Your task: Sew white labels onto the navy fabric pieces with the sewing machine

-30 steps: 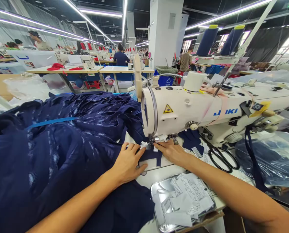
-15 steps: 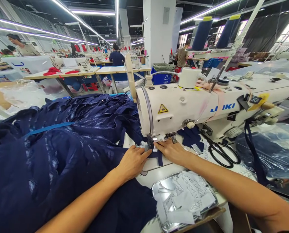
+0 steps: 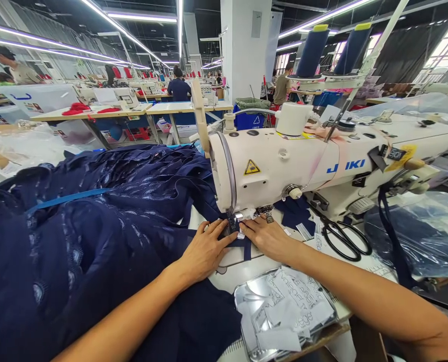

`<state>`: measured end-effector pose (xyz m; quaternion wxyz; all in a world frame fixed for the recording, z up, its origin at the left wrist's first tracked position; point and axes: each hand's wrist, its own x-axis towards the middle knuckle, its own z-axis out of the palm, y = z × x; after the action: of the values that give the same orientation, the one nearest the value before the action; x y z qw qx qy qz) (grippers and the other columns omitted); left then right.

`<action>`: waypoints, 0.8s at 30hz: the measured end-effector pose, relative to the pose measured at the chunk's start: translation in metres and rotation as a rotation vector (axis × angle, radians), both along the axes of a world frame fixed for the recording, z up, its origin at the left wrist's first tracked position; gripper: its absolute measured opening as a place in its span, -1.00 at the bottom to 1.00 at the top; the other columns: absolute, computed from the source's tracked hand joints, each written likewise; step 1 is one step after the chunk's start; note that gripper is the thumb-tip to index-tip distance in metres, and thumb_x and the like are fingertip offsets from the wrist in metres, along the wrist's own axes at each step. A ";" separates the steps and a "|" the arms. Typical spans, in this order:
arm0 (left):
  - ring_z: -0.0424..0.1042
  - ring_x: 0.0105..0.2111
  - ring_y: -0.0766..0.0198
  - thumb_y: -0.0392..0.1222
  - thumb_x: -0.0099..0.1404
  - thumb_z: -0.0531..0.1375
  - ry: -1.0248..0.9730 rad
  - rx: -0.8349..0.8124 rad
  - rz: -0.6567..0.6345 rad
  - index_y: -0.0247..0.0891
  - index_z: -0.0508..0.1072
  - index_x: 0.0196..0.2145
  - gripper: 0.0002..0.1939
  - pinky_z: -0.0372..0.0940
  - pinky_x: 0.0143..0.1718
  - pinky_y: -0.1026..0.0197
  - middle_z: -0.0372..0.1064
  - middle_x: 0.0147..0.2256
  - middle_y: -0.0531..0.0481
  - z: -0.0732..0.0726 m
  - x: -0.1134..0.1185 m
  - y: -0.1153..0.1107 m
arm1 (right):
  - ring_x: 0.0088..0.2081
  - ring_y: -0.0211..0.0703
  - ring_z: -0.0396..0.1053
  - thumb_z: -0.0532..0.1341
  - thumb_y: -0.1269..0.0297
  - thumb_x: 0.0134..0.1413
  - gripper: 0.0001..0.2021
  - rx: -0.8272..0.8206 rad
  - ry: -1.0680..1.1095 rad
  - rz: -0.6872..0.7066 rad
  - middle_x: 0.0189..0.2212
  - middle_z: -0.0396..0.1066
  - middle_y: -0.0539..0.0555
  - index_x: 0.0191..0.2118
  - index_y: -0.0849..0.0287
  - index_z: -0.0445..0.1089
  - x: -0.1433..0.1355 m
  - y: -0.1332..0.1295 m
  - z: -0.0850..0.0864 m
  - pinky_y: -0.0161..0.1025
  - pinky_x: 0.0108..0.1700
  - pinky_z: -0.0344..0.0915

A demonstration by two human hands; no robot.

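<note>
A white sewing machine [image 3: 276, 171] reaches in from the right, its needle area low at the centre. My left hand [image 3: 205, 249] lies on navy fabric just left of the presser foot, fingers spread, thumb toward the foot. Close on the right side of the foot, my right hand [image 3: 267, 239] presses its fingertips down on the cloth beside a small white label [image 3: 241, 235]. A narrow navy strip [image 3: 247, 250] sticks out toward me between the hands. The large navy lace garment pile [image 3: 96, 241] fills the left side.
A metal tray [image 3: 248, 347] with white printed labels [image 3: 290, 306] stands in front of the machine. Black scissors [image 3: 346, 239] lie right of my right hand. Two navy thread cones [image 3: 312, 53] stand above. Behind are tables [image 3: 188, 107] and people at work.
My left hand has shifted slightly left and its fingers have spread and straightened over the cloth. The right hand stays nearly in place. The view has moved a little.
</note>
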<state>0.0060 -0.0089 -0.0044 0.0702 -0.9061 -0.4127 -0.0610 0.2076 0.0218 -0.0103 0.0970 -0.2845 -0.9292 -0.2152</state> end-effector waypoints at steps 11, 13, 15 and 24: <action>0.12 0.01 0.01 -0.16 0.27 -0.01 -0.016 -0.026 0.057 -0.11 0.26 0.03 -0.64 0.13 -0.08 -0.07 0.12 0.07 -0.20 0.002 0.001 -0.002 | -0.27 -0.08 0.33 0.05 0.49 0.07 -0.74 0.022 -0.002 0.021 -0.21 0.40 0.25 -0.13 0.40 0.36 -0.001 0.001 0.001 -0.19 -0.23 0.29; 0.12 -0.01 0.01 -0.15 0.27 0.00 -0.021 -0.028 0.058 -0.11 0.25 0.04 -0.63 0.13 -0.09 -0.05 0.11 0.07 -0.20 0.004 0.001 -0.003 | -0.25 -0.08 0.33 0.06 0.49 0.06 -0.74 0.025 0.013 0.043 -0.19 0.39 0.26 -0.13 0.41 0.36 0.000 0.001 0.000 -0.19 -0.21 0.30; 0.14 -0.04 0.02 -0.13 0.26 0.02 -0.020 -0.033 0.062 -0.11 0.22 0.06 -0.60 0.14 -0.11 -0.04 0.11 0.08 -0.20 0.006 0.002 -0.005 | -0.20 -0.07 0.33 0.07 0.49 0.06 -0.74 0.017 0.030 0.068 -0.17 0.39 0.26 -0.12 0.40 0.35 0.001 0.001 -0.001 -0.20 -0.22 0.32; 0.17 -0.09 0.02 -0.06 0.25 0.02 0.004 -0.018 0.063 -0.11 0.22 0.06 -0.58 0.14 -0.17 -0.01 0.13 0.07 -0.23 0.006 0.003 -0.007 | -0.11 -0.02 0.31 0.08 0.48 0.07 -0.74 -0.018 0.086 0.120 -0.11 0.37 0.23 -0.11 0.39 0.34 0.003 0.003 -0.007 -0.17 -0.19 0.35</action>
<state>0.0089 -0.0157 0.0015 0.0649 -0.8933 -0.4416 -0.0533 0.2107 0.0248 -0.0175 0.1472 -0.2380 -0.9414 -0.1881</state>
